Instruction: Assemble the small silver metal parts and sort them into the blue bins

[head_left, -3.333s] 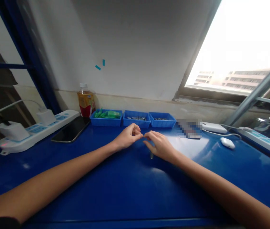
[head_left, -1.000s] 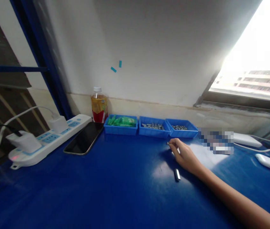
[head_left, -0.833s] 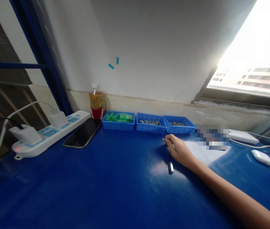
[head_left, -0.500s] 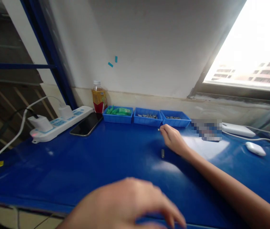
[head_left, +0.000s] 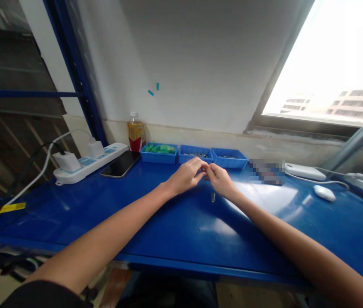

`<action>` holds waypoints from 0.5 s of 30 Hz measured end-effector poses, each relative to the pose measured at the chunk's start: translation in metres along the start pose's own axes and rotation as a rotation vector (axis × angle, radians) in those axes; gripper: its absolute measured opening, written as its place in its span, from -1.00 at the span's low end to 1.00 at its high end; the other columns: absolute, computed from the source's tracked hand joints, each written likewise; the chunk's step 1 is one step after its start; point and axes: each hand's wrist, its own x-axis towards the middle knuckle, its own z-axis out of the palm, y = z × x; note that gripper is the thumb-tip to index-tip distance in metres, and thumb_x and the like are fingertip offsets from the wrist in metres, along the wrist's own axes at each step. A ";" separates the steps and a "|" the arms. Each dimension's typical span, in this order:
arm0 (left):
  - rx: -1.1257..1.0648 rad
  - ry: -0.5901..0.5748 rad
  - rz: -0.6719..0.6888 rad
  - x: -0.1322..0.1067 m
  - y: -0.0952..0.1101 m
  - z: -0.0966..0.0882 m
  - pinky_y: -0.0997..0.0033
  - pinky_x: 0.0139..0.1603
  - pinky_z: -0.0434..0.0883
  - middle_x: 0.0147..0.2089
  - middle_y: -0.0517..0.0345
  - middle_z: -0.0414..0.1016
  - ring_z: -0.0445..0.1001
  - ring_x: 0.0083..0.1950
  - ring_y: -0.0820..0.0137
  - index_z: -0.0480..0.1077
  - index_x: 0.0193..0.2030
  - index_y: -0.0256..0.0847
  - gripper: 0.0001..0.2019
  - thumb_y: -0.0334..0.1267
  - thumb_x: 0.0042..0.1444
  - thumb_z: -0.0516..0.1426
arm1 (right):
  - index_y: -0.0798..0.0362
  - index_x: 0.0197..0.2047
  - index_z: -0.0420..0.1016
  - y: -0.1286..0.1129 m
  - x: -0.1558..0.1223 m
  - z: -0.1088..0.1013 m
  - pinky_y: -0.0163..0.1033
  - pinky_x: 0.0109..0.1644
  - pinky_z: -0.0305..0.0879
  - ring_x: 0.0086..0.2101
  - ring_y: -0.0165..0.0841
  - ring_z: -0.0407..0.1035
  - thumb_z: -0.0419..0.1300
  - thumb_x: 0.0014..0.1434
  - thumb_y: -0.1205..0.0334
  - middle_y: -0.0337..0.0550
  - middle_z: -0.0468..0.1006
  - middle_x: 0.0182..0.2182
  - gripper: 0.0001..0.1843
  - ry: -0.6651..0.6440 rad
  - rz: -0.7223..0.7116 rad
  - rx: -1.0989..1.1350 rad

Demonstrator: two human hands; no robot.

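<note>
1 head-worn camera looks forward and down over the blue table (head_left: 175, 231).

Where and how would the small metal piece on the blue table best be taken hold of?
Probably pinch the small metal piece by its left and right sides, from above and the near side. It looks narrow from left to right, and the right hand is just beyond it. Whether it lies or stands is too small to tell.

Small metal piece (head_left: 213, 197), grey, shiny, short and elongated, set loose on blue tabletop (head_left: 171, 231), untouched; whether upright or lying can't be told.
</note>
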 end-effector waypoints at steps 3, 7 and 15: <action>-0.049 0.005 -0.002 -0.005 -0.011 0.012 0.33 -0.02 0.38 -0.10 0.03 0.39 0.40 -0.08 0.35 0.29 -0.06 -0.24 -0.80 -0.42 0.17 0.03 | 0.03 -0.49 0.21 0.007 -0.002 0.006 -0.34 -0.45 0.18 -0.54 -0.41 0.28 -0.09 0.26 0.10 -0.25 0.39 -0.60 -0.67 -0.019 0.008 0.000; -0.087 0.017 -0.030 -0.008 -0.022 0.021 0.33 -0.05 0.38 -0.16 0.04 0.41 0.41 -0.13 0.36 0.29 -0.10 -0.25 -0.85 -0.37 0.20 0.00 | 0.02 -0.51 0.19 0.009 -0.006 0.010 -0.34 -0.47 0.17 -0.57 -0.43 0.27 -0.12 0.28 0.13 -0.27 0.38 -0.61 -0.66 -0.053 0.012 -0.024; -0.320 0.072 -0.266 -0.007 -0.028 0.023 0.42 -0.26 0.40 -0.30 0.14 0.44 0.45 -0.28 0.42 0.21 -0.09 -0.22 -0.80 -0.18 0.22 0.01 | 0.04 -0.14 0.29 0.000 -0.012 0.006 -0.25 -0.23 0.28 -0.34 -0.32 0.37 0.03 0.19 0.29 -0.13 0.44 -0.34 -0.85 0.038 -0.280 -0.278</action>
